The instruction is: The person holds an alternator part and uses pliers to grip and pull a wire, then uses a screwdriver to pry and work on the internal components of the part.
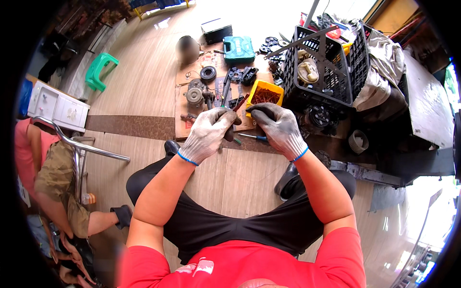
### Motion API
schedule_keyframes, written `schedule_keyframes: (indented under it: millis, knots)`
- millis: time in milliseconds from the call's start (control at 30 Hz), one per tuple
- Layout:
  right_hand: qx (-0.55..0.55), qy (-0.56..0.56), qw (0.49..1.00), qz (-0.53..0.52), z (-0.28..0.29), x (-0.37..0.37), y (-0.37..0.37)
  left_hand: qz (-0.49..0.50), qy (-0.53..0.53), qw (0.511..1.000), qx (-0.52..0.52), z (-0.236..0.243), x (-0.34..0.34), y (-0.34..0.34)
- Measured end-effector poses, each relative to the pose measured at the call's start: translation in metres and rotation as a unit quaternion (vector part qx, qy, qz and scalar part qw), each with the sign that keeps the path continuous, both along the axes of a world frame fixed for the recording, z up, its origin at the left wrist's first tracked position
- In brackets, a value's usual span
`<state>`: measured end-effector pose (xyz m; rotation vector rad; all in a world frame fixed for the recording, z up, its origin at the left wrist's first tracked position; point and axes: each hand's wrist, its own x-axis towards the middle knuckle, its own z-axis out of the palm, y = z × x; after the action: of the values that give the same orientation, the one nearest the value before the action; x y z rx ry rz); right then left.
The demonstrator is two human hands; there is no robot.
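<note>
Both my hands wear white knit gloves with dark, dirty fingertips. In the middle, my left hand (209,132) is closed; a thin dark red rod (241,102) and a small green tip (237,141) show beside its fingers. What it grips is mostly hidden. My right hand (279,127) has its fingers pressed together in front of a yellow bin (280,87) of reddish-brown small parts. Anything in that pinch is too small to make out. A blue-handled screwdriver (260,138) lies between and below the hands. Beyond my left hand sits a round metal motor-like part (195,97).
A cardboard sheet (182,79) carries a black ring (208,73), black parts and a teal tool case (239,49). Black crates (297,53) stand at right. A green stool (100,72) is far left, with another person (55,177) near a metal-framed chair (101,150).
</note>
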<state>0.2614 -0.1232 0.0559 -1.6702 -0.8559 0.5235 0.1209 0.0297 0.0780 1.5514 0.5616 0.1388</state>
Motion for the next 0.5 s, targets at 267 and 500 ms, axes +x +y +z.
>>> schedule_keyframes:
  millis: [267,500]
  knots:
    - [-0.159,-0.371,0.915,0.025,0.011,-0.014,-0.006,0.022,-0.019,0.877,0.479,-0.025,0.001,-0.006]
    - [-0.225,-0.55,0.799,0.094,0.029,-0.004,-0.017,-0.171,0.05,0.759,0.626,-0.033,0.002,-0.009]
